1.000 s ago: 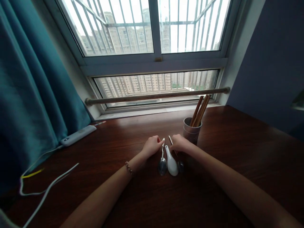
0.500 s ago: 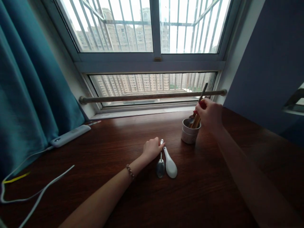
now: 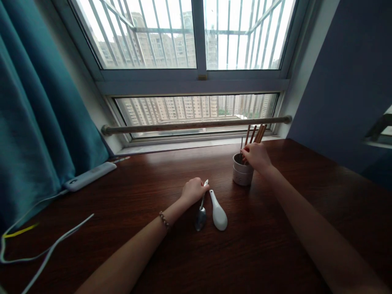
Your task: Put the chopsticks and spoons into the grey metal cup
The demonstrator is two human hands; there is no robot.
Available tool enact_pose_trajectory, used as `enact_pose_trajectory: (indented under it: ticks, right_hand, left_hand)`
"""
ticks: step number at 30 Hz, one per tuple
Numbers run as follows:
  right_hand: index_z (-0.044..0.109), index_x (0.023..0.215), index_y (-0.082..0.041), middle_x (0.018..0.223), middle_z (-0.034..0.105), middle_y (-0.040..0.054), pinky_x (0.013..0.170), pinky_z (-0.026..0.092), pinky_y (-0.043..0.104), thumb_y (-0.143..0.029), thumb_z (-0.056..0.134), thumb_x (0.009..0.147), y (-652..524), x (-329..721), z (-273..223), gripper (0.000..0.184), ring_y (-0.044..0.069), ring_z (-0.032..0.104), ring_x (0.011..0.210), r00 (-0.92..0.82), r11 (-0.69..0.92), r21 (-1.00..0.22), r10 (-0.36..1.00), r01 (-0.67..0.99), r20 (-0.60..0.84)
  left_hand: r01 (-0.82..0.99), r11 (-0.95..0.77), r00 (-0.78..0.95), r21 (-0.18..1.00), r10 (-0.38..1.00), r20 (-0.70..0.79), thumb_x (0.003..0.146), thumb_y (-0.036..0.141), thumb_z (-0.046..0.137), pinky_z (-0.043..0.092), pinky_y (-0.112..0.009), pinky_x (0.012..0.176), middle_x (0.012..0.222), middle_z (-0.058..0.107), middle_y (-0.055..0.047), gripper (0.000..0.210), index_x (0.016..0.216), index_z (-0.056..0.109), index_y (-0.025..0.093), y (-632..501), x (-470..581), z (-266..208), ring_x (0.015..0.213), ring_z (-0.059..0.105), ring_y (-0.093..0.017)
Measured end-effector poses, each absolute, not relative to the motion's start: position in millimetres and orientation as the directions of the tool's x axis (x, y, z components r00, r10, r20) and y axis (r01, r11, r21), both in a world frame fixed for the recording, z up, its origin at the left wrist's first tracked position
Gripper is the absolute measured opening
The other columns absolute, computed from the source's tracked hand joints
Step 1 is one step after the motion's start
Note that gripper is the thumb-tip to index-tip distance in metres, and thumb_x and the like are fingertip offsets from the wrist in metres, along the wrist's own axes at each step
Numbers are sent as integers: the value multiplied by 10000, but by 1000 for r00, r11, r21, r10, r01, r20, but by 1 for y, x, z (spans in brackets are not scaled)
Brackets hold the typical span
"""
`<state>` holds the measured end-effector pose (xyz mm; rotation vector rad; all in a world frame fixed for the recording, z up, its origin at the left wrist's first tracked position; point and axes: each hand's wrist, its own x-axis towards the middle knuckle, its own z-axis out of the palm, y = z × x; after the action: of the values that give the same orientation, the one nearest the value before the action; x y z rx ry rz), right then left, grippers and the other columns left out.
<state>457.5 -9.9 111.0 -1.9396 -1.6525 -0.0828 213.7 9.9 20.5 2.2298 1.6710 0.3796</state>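
My left hand (image 3: 193, 191) rests on the tabletop, its thumb and fingers pinched on the handle of a metal spoon (image 3: 200, 219) lying bowl toward me. A white ceramic spoon (image 3: 219, 216) lies just right of it, face down or up I cannot tell. Over the rim of a pale cup (image 3: 243, 174), my right hand (image 3: 257, 156) is closed with its fingertips at a thin dark handle (image 3: 241, 143), which looks like that of a second metal spoon; its lower end is hidden in the cup. Several wooden chopsticks (image 3: 260, 134) stand in the cup behind the hand.
Everything stands on a dark brown wooden table (image 3: 171, 261). A white power strip (image 3: 90, 176) and white cables (image 3: 55, 245) lie at the left by a teal curtain (image 3: 39, 110). A horizontal rail (image 3: 196, 125) crosses the window behind the cup.
My right hand has come down and left to the cup, with the spoon handle now more upright and lower. My left hand has swung its spoon slightly left, away from the ceramic spoon.
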Motion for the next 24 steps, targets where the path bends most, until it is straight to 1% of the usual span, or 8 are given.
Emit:
enact_pose_trajectory:
  ticks: [7,10,12,14,17,19,21,24]
  right_hand:
    - [638,730,-120,633,593,24,595,432,185,-246,563,827,-41,457,153,176,99,569,587,197,-4,-490,918,872,343]
    - [619,703,-107,600,579,34,532,415,179,-255,557,836,-58,437,158,209,101,560,557,86,5,-472,982,881,171]
    - [615,693,-106,600,574,45,507,409,193,-275,541,843,-65,420,155,238,110,545,529,-40,45,-396,999,917,21]
    - [626,688,-120,652,582,60,587,441,229,-292,584,804,-67,407,149,211,147,563,610,-114,118,-321,993,940,33]
    - [628,894,-96,913,583,120,808,433,324,-302,489,861,-62,405,141,250,235,543,895,-68,125,-208,963,970,260]
    - [589,1009,-45,1031,535,159,875,407,357,-300,477,872,-58,410,138,311,275,484,1001,-19,63,-114,935,992,354]
    - [581,1028,-20,1039,518,166,885,409,358,-309,548,834,-60,412,137,350,286,467,1008,-11,29,-46,931,999,364]
    - [600,999,-19,987,527,166,849,440,367,-290,549,833,-81,396,145,322,279,493,958,-61,67,-13,959,998,276]
  left_hand:
    - [629,-142,332,764,938,-99,821,322,525,346,-220,462,495,510,1,316,593,555,105,31,200,25,432,445,-93]
    - [453,-84,318,888,945,-73,813,337,524,296,-189,390,569,559,-31,303,639,537,90,36,191,41,393,411,-67]
    - [331,-99,288,938,958,-1,777,358,555,275,-172,368,569,559,-42,308,635,528,86,35,185,59,381,399,-56]
    - [221,-143,245,965,966,87,743,362,583,265,-157,355,500,512,-18,304,629,530,85,32,180,80,358,379,-49]
    - [50,-248,147,968,960,238,694,353,624,291,-148,344,533,537,-25,288,626,524,92,27,180,117,358,395,-45]
    - [-55,-336,71,940,938,340,674,331,638,340,-145,363,588,566,-36,266,634,526,92,27,186,143,388,430,-47]
    - [-134,-420,-18,898,907,421,685,300,622,387,-134,396,612,577,-30,221,677,537,97,30,199,168,428,472,-51]
    - [-195,-515,-123,835,857,500,723,252,567,438,-129,440,646,598,-31,152,723,538,102,38,227,196,478,526,-61]
